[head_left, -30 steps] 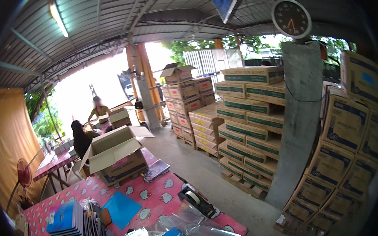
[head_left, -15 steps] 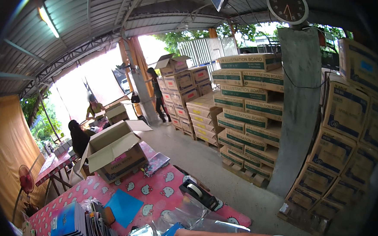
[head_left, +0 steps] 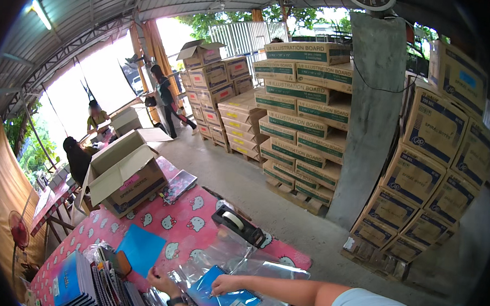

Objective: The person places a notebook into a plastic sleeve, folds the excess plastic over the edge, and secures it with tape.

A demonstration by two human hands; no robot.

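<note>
Blue notebook amid clear plastic, both hands at near side of table

Blue notebook (head_left: 226,299) lies near centre on the pink table (head_left: 284,249), clear plastic (head_left: 274,268) around it; cannot tell whether inside or on top. Right hand (head_left: 224,285) over the notebook, fingers bent together; cannot tell if they grip cover or film. Left hand (head_left: 161,281) just left of it, fingers curled; any hold unclear. Blue sheet (head_left: 141,247) and stacked notebooks (head_left: 74,283) to the left, tape dispenser (head_left: 238,225) farther off. Step, as judged: positioning notebook and plastic together; next move would call for a steady notebook and smooth, uncreased film
</note>
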